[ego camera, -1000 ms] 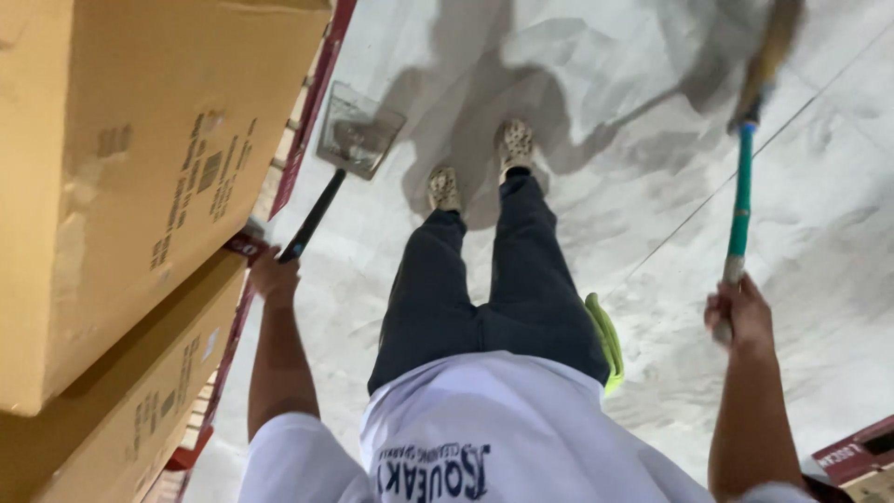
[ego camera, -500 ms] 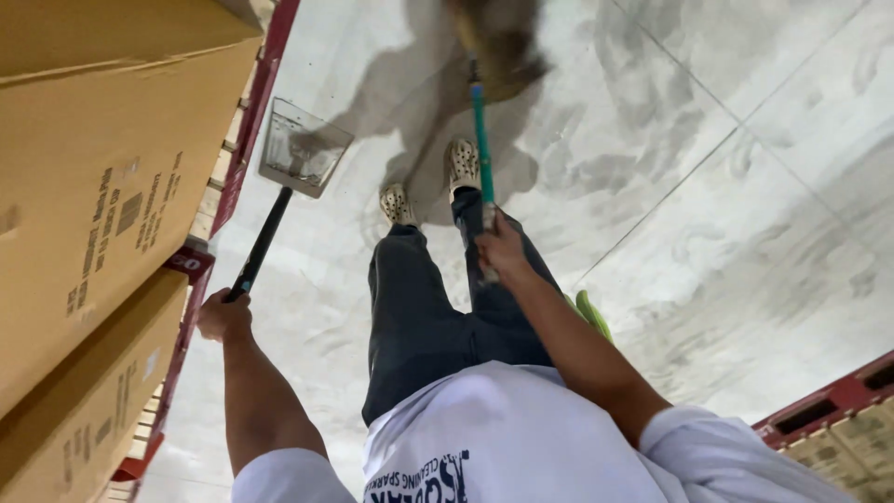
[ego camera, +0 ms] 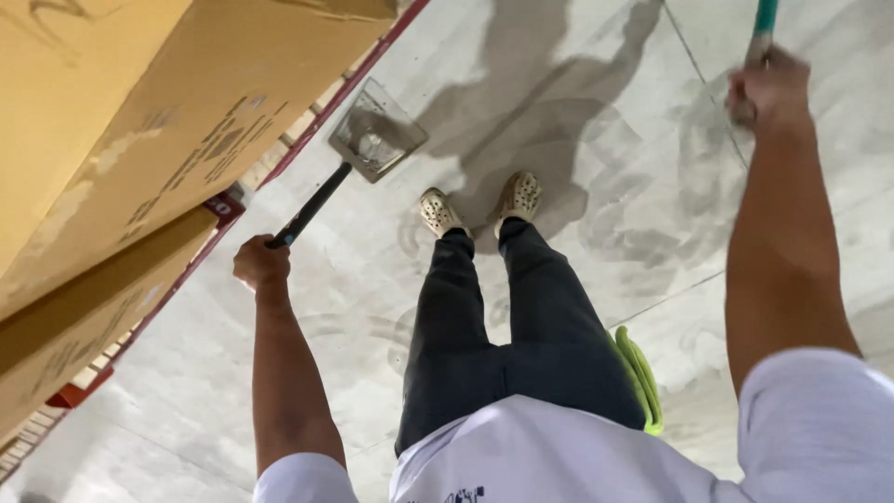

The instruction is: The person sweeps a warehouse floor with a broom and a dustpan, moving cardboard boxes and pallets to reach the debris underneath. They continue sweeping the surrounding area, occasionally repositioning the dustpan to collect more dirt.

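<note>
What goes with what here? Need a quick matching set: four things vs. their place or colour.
Things:
1. dustpan
2. left hand
3. right hand
4. cloth

Places or colours:
A. grips a teal handle at top right
B. bright green, hanging at the person's hip
C. on the floor beside the boxes
D. holds the black handle

Pairs: 1-C, 2-D, 3-A, 4-B

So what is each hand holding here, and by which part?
Left hand grips the dustpan by the top end of its black handle. Right hand grips a green pole; its head is out of view.
</note>
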